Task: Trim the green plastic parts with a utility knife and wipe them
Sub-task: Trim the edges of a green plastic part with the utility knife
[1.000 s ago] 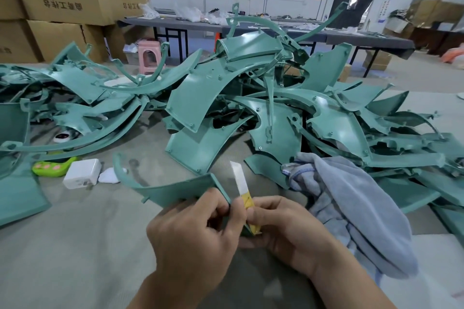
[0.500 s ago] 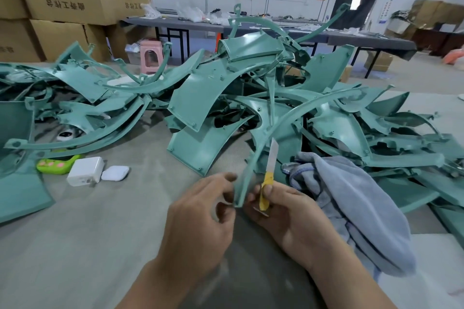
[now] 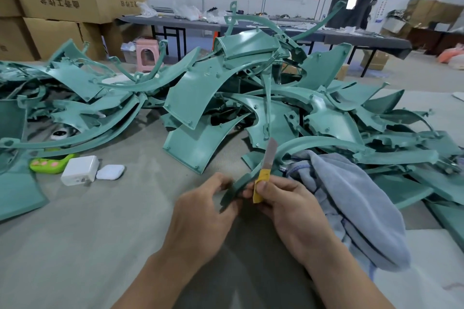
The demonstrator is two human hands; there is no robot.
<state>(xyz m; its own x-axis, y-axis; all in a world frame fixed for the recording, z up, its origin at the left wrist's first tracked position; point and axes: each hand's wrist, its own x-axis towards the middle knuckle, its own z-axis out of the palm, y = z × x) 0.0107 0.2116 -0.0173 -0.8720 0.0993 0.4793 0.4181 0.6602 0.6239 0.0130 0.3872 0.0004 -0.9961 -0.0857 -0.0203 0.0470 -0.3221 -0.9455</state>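
The fingers point(image 3: 218, 180) of the left hand point(image 3: 200, 211) are curled round the near end of a curved green strip point(image 3: 296, 144), held above the desk point(image 3: 100, 233). The utility knife point(image 3: 261, 180) is gripped at its yellow handle by the right hand point(image 3: 288, 208), its blade raised just beside the strip. The strip's far end cannot be told apart from the pile of green parts point(image 3: 200, 98) behind the grey cloth point(image 3: 351, 195).

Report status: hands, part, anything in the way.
Left hand grips curved green part. Right hand grips utility knife, blade up beside the part. Grey cloth beside right hand, not blocking.
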